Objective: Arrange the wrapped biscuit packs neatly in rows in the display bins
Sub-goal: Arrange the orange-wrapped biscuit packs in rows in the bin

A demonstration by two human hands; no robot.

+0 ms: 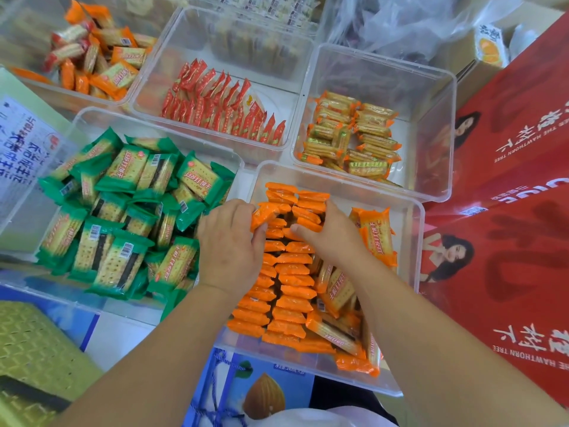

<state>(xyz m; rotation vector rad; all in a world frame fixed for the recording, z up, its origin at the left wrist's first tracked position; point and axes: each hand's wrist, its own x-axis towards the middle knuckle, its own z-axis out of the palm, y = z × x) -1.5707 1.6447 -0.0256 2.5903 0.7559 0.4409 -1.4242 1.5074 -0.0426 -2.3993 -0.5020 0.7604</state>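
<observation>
So, red cartons: two printed boxes filling the 3 o'clock side, just beside the bins.
Near bin: clear plastic, reaching from the centre toward 5 o'clock; it holds the orange biscuit packs.
Green bin: clear, at 9 o'clock, next to the near bin, with green packs heaped loosely in it.
Middle far bin: at 12 o'clock, with red packs standing on edge in rows.
Right far bin: at 2 o'clock, with gold packs stacked flat.
Left far bin: at 11 o'clock, with mixed packs in a jumble.
Orange biscuit packs: two rows on edge, side by side, running from 6 to 12 o'clock through the near bin's left half.
Loose packs: the same orange wrap, lying flat or tilted in the bin's right half.
Left hand: fingers curled round the end pack at the left row's far part.
Right hand: fingers curled over the right row's far packs, thumb pressed on their near side, pinching them together.
End pack: tilted, in the left hand's grip, touching its row.
</observation>
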